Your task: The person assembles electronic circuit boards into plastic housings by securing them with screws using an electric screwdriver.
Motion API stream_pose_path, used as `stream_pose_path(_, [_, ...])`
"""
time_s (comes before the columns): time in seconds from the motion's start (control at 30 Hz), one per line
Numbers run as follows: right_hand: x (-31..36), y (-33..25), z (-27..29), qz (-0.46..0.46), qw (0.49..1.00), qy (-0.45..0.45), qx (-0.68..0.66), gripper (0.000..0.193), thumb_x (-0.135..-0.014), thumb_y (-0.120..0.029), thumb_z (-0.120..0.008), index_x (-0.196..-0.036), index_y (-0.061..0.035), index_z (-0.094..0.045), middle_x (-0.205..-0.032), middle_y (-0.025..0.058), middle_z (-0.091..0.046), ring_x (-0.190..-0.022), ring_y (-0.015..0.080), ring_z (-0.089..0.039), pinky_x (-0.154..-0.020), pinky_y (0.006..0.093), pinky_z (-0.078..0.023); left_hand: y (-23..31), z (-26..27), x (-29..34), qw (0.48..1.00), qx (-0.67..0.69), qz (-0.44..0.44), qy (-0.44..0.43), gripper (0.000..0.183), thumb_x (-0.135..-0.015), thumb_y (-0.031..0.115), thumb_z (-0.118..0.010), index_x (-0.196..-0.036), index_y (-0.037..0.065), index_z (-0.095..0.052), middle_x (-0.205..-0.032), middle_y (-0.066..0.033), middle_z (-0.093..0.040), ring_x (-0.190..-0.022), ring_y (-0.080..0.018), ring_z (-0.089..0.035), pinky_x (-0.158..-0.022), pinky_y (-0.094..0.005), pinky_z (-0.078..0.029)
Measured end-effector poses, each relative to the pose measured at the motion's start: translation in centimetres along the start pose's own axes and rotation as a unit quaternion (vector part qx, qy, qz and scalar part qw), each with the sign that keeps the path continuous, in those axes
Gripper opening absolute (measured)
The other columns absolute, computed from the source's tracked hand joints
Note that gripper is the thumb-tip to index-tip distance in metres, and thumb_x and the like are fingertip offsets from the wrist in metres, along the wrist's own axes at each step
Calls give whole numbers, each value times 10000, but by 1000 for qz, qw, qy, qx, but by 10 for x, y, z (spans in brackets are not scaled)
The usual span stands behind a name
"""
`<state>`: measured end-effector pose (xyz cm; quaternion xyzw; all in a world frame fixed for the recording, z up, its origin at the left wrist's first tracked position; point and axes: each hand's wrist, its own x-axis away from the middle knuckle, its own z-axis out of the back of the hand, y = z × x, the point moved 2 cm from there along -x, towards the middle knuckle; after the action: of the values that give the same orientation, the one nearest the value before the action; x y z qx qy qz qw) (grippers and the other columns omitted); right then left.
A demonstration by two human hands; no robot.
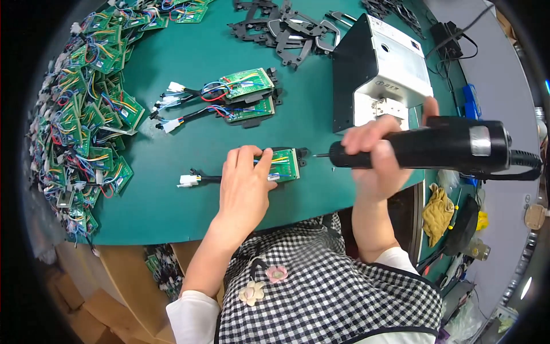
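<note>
My left hand [243, 180] grips a green circuit board [285, 165] on the mat, its fingers across the board's left part. Black plastic [302, 156] shows at the board's right end, and a cable with a white connector [188, 180] runs out to the left. In my right hand [375, 152] is a black electric screwdriver [444, 146], held level. Its thin bit [321, 155] points left, a short way from the black plastic. A tiny screw-like piece [334, 169] lies below the bit. Further back, two boards on black brackets [247, 83] lie with their cables leftward.
Wired green boards [86, 109] are heaped along the table's left side. Black brackets [292, 37] are piled at the back. A white and black box-shaped machine [381, 66] stands right of them, behind my right hand. A yellow-brown cloth [437, 212] lies at the right.
</note>
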<state>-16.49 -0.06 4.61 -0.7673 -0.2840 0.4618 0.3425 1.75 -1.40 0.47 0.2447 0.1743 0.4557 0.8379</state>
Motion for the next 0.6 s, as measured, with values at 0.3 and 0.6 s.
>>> stream_pose_path(0.3, [4, 44, -23, -84, 996, -24, -14, 752, -698, 80, -571, -1323, -4, -162, -677, 78, -541, -554, 130, -524, -507, 218, -437, -4, -7, -4, 999, 28, 19, -6, 525, -573, -16, -712, -1078, -26, -567, -1005, -118, -490, -945, -301, -460, -808, -378, -409])
stream_pose_path(0.6, [-4, 41, -9, -41, 956, -277, 86, 709, -702, 37, -596, -1294, -54, -217, -648, 98, -525, -546, 190, -525, -532, 307, -456, -3, -5, -9, 1000, 10, 14, -23, 545, -582, 8, -714, -1103, -16, -557, -1002, -108, -490, -894, -294, -450, -769, -363, -403])
